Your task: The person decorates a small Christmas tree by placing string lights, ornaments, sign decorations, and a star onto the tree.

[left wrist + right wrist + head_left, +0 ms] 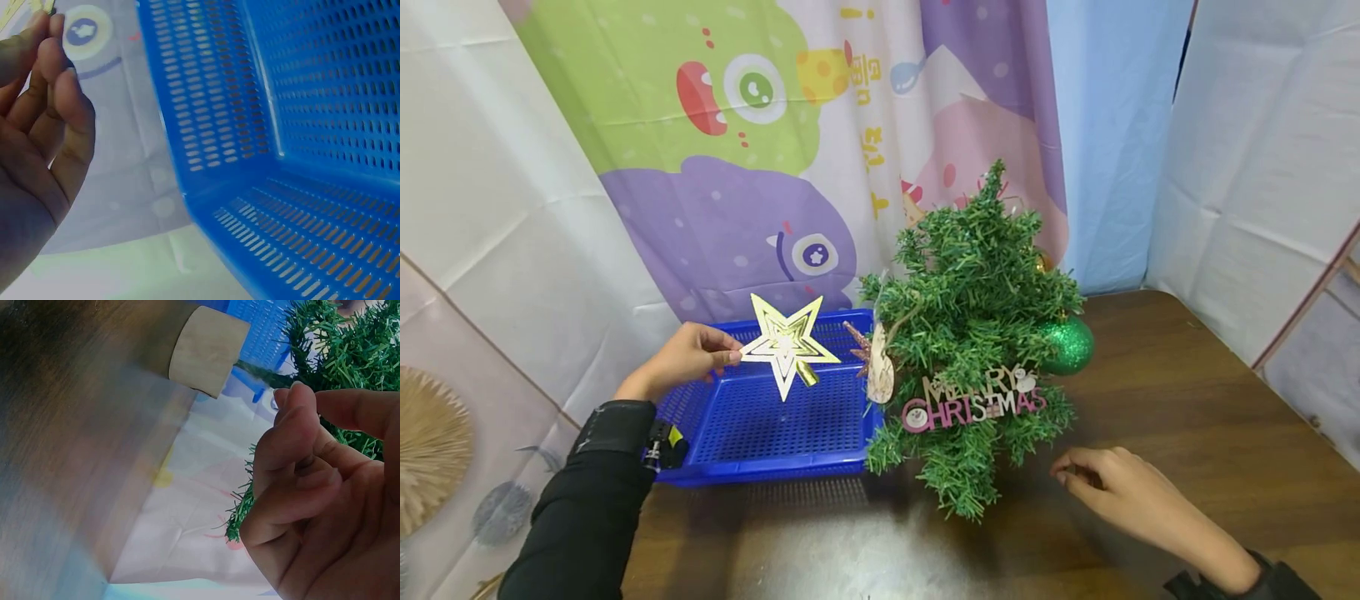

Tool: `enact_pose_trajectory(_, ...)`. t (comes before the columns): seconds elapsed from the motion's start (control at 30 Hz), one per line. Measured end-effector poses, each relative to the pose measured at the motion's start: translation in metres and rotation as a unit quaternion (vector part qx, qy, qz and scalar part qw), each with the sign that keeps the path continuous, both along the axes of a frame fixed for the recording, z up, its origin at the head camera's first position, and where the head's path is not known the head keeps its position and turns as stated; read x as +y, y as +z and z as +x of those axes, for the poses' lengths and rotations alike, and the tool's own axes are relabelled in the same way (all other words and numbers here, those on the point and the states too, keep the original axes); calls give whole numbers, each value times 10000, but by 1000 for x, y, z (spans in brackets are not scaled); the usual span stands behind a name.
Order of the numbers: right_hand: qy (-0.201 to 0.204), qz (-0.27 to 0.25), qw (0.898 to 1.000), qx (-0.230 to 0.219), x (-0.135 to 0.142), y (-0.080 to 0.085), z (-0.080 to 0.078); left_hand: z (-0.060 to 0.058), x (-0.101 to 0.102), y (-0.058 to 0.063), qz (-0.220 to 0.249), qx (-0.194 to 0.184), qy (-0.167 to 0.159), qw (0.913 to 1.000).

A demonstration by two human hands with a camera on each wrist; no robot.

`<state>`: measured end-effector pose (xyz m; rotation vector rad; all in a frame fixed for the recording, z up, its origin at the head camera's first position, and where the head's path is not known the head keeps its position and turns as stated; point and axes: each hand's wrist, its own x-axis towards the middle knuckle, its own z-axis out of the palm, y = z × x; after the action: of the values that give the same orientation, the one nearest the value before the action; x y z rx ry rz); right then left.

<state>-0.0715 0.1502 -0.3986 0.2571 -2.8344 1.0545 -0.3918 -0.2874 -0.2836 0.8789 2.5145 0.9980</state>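
My left hand [688, 358] pinches one point of a gold star tree topper [785, 342] between thumb and fingertips. The star is held above a blue plastic basket [760, 467], its short gold tube pointing down to the right. In the left wrist view only a bit of the star [44, 6] shows past the fingers. A small green Christmas tree [977, 292] stands right of the basket, its tip bare. My right hand [1127, 492] hovers over the table at the tree's lower right, fingers loosely curled and holding nothing.
On the tree hang a green glitter ball [1067, 346], a Merry Christmas sign [973, 408], a wooden ornament [880, 375] and a pinkish glitter star [857, 346]. Its pale base [209, 350] stands on the brown wooden table [1187, 375]. A cartoon curtain [700, 225] hangs behind.
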Motion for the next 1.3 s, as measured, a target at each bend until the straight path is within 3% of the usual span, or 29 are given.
enact_pose_trajectory(0.17,3,-4,10000,-89,0,1,-1,9,0,12,611,221,276,9975)
enact_pose_trajectory(0.3,11,60,10000,-5,0,2,-1,17,3,22,1535,246,506,9865)
enact_pose_trajectory(0.5,-84,116,9999,48,5,9,1,33,13,43,3190,-145,545,9461)
enact_pose_trajectory(0.7,-540,451,9972,265,21,25,7,56,27,71,4108,-76,365,9110)
enact_pose_trajectory(0.83,-962,881,9908,368,35,47,11,68,36,90,4352,55,330,8997)
enact_pose_trajectory(1.0,-1330,1625,9728,976,45,87,10,75,46,111,4500,152,214,8926)
enact_pose_trajectory(1.2,-1542,2168,9462,1844,36,142,4,84,57,132,4581,201,101,8886)
enact_pose_trajectory(1.3,-1503,2232,9391,2139,26,166,0,89,63,137,4585,222,63,8884)
